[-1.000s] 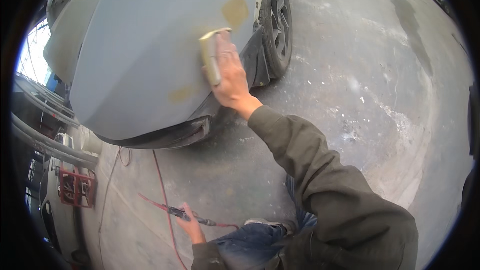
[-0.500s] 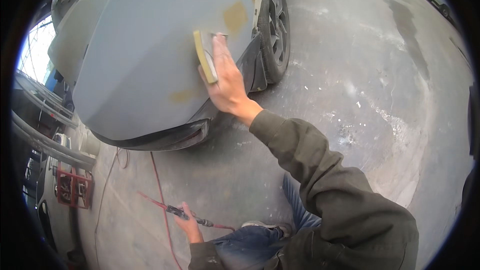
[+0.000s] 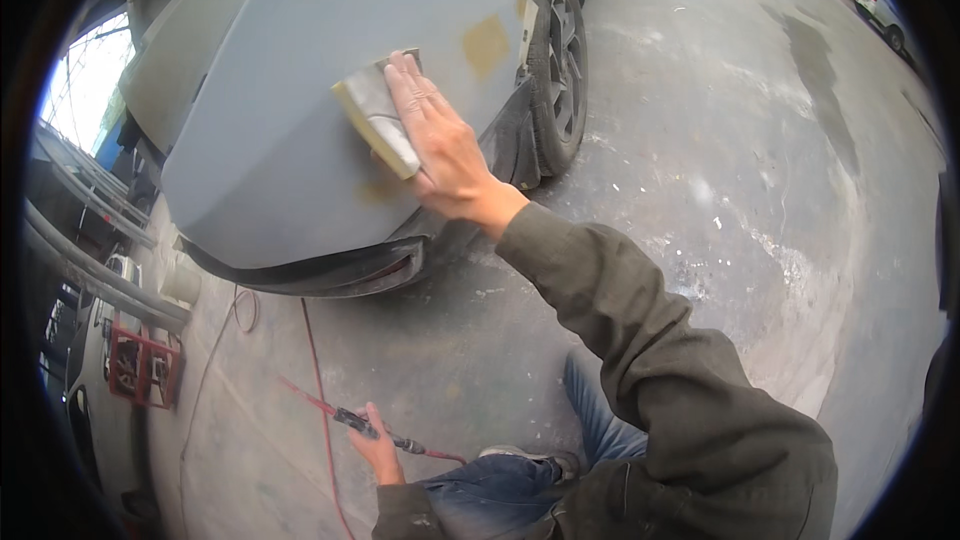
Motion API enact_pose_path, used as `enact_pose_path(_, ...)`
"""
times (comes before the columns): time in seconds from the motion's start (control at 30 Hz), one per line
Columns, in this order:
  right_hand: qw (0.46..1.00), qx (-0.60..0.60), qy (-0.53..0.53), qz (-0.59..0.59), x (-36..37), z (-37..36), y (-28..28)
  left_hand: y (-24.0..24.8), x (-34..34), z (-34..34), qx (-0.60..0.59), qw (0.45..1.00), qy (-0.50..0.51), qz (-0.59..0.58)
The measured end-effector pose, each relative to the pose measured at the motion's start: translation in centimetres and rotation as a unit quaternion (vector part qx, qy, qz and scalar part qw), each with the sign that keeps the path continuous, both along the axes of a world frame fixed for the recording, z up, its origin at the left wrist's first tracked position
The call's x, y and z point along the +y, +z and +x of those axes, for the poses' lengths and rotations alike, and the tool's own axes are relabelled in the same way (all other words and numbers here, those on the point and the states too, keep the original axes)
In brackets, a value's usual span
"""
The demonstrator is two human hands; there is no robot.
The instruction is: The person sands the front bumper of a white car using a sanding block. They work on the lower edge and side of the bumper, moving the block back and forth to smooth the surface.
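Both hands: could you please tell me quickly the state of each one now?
Left hand: closed, holding a black air blow gun.
Right hand: fingers extended, holding a yellow-edged sanding block against the grey car bumper.

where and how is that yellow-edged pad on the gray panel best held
Take the yellow-edged pad by its broad pale back, probably from the person's right, fingers flat: its other face lies toward the gray panel, leaving the back exposed. The right grip lies across it that way.

The sleeves (image 3: 680, 360) are dark olive, the jeans (image 3: 485, 490) blue.
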State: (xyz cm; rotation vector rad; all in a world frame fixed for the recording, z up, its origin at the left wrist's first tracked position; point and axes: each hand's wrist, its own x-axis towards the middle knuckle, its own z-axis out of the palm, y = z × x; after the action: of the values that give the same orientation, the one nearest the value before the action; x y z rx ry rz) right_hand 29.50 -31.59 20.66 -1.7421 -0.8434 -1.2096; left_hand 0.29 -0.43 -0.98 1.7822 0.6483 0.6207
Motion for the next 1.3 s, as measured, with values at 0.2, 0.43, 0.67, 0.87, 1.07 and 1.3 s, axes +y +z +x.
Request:
enact_pose_path(0.2,0.991,0.078,-0.106,0.007,-4.1,2.3,-5.8,-0.2,0.1,0.3,-0.017,1.000,0.010,-0.011)
enact_pose_path(0.43,0.998,0.008,-0.066,-0.003,-0.5,0.7,-1.0,-0.4,0.6,0.0,-0.016,1.000,0.006,0.008)
enact_pose_path(0.67,0.962,0.244,-0.058,0.111,-3.5,2.6,-7.2,-0.1,-0.3,0.4,-0.027,0.999,0.011,-0.022)
enact_pose_path(0.87,0.982,0.107,-0.076,0.134,8.4,-3.2,-3.7,-0.7,0.5,1.0,-0.008,1.000,0.014,0.024)
enact_pose_path(1.07,0.988,0.054,-0.053,0.132,6.5,-1.2,-3.9,-0.1,0.2,-0.1,0.003,1.000,0.007,0.021)
enact_pose_path(1.3,0.959,0.151,-0.107,0.217,3.6,4.1,-2.2,-1.7,0.6,-0.9,0.017,0.996,0.054,0.064)
